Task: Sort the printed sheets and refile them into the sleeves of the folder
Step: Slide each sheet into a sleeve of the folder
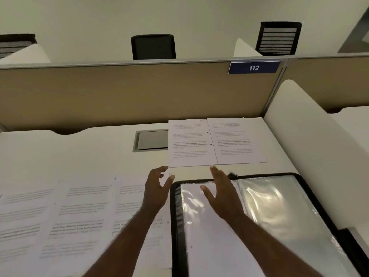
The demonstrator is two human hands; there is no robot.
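1. Desk [99,148] was the sorting surface: sheets spread flat in separate spots, probably so each could be read and ordered before filing
2. Folder [295,177] lay open at near right, clear sleeves [279,206] facing up, likely ready to take pages. Its near edge ran out of view, so sleeve count was unknown
3. Left sheets [79,212] sat in an overlapping row at near left, running off the left and bottom edges. Text was blurred, count unclear
4. Far sheets [191,142] and the one beside it [237,140] lay side by side near the divider [139,92], just beyond both hands. Print too small to read, so sort order was not checkable
5. Left sleeve [201,236] looked to hold a white page already; glare made that a judgement only
6. Right hand [223,194] hovered over the folder's top edge, fingers straight and spread, holding nothing, aimed at the far sheets
7. Left hand [157,186] sat just left of the folder, fingers loosely spread, holding nothing. Looked like a two-handed reach for the nearer far sheet
8. Grommet [151,139] was partly covered by that sheet
9. Tag [254,67] read 112
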